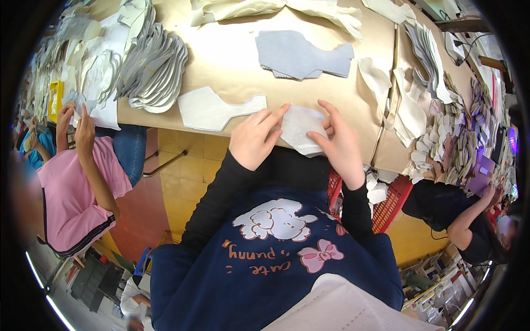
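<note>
Pinching at the near edge of the paper-covered table (232, 66), a white cut fabric piece (300, 129) is held between both hands. The left hand (255, 138) is half closed, its fingers stretched forward so that the fingertips press on the left edge of the piece, while the right hand (339, 143) is curled around the right edge, with thumb and forefinger nipped onto it. The piece lies partly on the table and partly overhangs the edge toward the body. Just to the left, a white keyhole-shaped piece (212, 110) is laid flat, apart from the hands; a grey stack of similar cut pieces (301, 55) rests farther back. For the handling to be done well, the layers are probably best parted at one corner with a light nip, the rest being kept flat on the table so that no crease is set. Whether one layer or several are held cannot be told.
</note>
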Available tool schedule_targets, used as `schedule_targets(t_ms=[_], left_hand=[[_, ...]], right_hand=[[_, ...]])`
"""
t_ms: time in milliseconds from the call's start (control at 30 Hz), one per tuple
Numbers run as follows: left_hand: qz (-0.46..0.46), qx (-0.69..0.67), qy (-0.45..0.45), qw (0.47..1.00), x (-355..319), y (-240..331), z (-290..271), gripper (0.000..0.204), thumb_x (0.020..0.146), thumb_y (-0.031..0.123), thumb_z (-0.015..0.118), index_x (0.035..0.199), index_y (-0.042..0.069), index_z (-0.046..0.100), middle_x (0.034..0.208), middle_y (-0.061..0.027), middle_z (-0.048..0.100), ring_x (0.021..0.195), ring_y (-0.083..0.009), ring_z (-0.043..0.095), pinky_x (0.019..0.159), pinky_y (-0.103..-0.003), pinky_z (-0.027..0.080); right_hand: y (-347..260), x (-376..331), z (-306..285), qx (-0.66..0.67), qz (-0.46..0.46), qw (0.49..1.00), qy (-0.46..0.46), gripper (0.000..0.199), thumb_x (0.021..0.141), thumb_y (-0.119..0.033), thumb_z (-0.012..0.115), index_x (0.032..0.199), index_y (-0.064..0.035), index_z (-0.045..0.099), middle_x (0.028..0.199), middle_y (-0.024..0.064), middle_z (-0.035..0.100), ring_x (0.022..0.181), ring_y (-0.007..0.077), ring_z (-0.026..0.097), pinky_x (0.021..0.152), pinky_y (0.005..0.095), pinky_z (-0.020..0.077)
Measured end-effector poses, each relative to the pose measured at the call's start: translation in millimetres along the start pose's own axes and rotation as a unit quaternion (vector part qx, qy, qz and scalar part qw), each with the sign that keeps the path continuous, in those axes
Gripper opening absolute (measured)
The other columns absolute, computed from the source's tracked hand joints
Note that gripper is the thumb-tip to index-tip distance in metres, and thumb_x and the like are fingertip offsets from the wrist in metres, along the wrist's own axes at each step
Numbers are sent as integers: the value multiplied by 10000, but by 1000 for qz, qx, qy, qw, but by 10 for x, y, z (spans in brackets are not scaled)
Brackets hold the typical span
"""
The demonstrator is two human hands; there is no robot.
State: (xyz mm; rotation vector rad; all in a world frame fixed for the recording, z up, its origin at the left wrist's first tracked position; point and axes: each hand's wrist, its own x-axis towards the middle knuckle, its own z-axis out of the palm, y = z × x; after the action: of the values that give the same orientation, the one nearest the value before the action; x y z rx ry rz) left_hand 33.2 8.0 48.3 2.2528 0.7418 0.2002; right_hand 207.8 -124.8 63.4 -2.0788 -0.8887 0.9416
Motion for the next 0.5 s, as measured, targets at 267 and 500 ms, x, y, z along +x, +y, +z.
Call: schedule_targets(t_ms=[267, 500], left_hand=[[83, -125, 13, 989, 224, -151, -3, 470, 846, -118, 475, 1244, 36, 672, 1246, -128, 671, 1163, -330, 624, 989, -391, 499], [126, -65, -11, 990, 237, -294, 37, 447, 845, -90, 507, 1240, 32, 677, 1274, -123, 662, 1157, -327, 621, 987, -396, 500]], right_hand=[[85, -47, 142, -39, -140, 989, 42, 165, 858, -48, 738, 1015, -13, 700, 950, 116, 717, 826, 291, 689, 734, 373, 529], [204, -169, 89, -18, -194, 981, 20, 164, 831, 15, 689, 990, -26, 698, 1149, 108, 751, 974, 325, 712, 873, 379, 553]])
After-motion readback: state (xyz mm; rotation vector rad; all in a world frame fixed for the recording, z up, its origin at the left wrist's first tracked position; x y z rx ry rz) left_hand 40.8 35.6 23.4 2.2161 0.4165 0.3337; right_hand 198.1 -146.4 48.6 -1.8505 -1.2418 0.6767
